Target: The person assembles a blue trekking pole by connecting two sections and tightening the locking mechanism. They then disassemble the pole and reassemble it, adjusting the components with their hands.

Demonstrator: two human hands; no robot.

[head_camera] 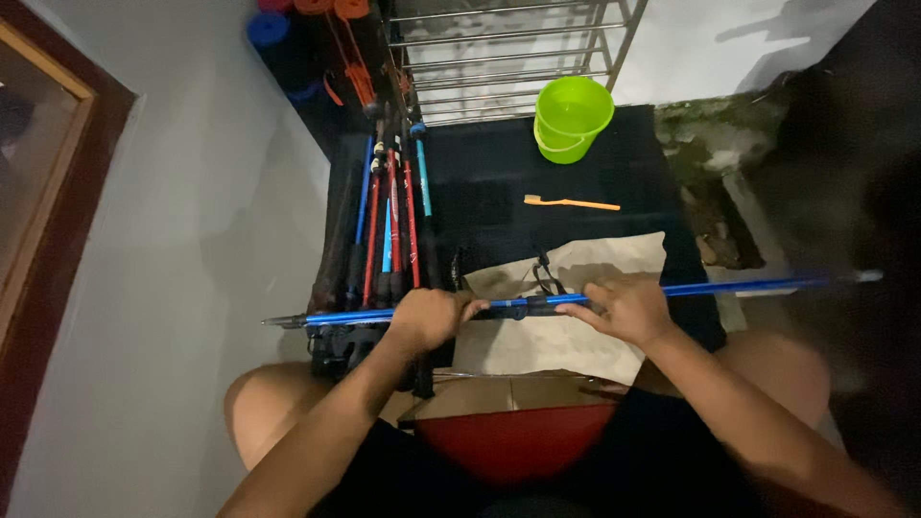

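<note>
We held a long blue pole [729,285] level across the middle of the frame, its dark tip reaching toward the left edge and its pale end toward the right edge. Our left hand [429,317] was clamped around the pole left of centre, fingers wrapped over it. Our right hand [625,309] was closed on it just right of centre, near a black strap [545,278] that looped up from the pole. Below the pole lay a pale cloth [614,257], spread over a black mat [499,182] on the floor. On the mat, above the cloth, lay an orange toothbrush [571,202], and further up, well apart from it, stood a green bucket [572,118]. To the left of centre, a bundle of red and blue poles [391,216] lay side by side, running up toward a metal rack [508,53] at the top of the frame.
</note>
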